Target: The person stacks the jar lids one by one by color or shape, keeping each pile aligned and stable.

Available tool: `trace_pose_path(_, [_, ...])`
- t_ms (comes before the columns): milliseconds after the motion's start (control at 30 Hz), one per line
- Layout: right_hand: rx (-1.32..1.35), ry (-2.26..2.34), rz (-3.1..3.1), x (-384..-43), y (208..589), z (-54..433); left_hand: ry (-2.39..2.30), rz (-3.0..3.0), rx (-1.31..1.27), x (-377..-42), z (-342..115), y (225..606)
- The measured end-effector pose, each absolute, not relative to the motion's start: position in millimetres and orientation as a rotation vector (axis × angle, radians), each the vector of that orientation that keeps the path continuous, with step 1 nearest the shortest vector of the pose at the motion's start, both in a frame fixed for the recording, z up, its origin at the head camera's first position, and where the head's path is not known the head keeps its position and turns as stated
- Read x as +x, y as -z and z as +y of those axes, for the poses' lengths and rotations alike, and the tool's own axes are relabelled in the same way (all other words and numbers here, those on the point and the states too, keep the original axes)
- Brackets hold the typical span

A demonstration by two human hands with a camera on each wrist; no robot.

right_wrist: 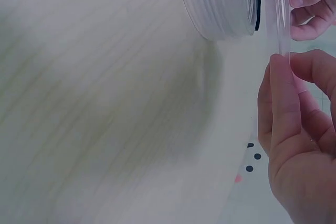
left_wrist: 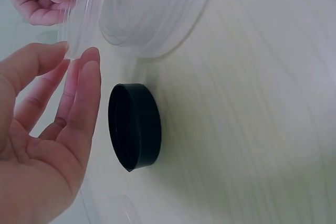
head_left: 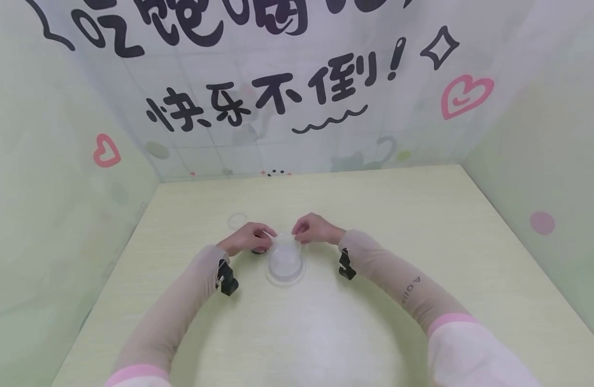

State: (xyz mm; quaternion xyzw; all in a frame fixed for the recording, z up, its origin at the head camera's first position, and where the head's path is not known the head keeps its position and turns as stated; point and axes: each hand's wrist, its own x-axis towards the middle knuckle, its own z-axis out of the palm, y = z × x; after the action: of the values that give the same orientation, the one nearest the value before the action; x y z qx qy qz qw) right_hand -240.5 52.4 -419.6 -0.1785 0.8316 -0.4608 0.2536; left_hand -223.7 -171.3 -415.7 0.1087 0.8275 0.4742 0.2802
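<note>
Left hand (head_left: 247, 238): you pinch one edge of the clear disc (right_wrist: 278, 17).
Right hand (head_left: 318, 229): you pinch its opposite edge.
Disc position: above the clear container (head_left: 284, 264).
Black cap (left_wrist: 146, 124): on the table (head_left: 374, 322), near your left hand.

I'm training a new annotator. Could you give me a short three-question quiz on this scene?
1. Short answer: Which is nearer the black cap, the left hand or the right hand?
2. Multiple choice: Both hands pinch the edge of
A) a spoon
B) a thin clear plastic piece
C) a paper sheet
3. True or false: The larger clear container rests on the table.

Key: 1. The left hand. 2. B. 3. True.
</note>
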Motion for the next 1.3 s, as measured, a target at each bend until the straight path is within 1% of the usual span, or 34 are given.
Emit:
trace_pose_path(600, [-0.54, 1.212, 2.252, -228, 429, 48, -1.247, 2.241, 0.327, -211, -178, 427])
trace_pose_path(867, [-0.51, 1.206, 2.235, -224, 428, 49, -1.259, 2.22, 0.306, -208, -176, 428])
trace_pose_path(1300, [-0.529, 1.206, 2.219, -226, 431, 52, -1.269, 2.19, 0.322, -204, -174, 427])
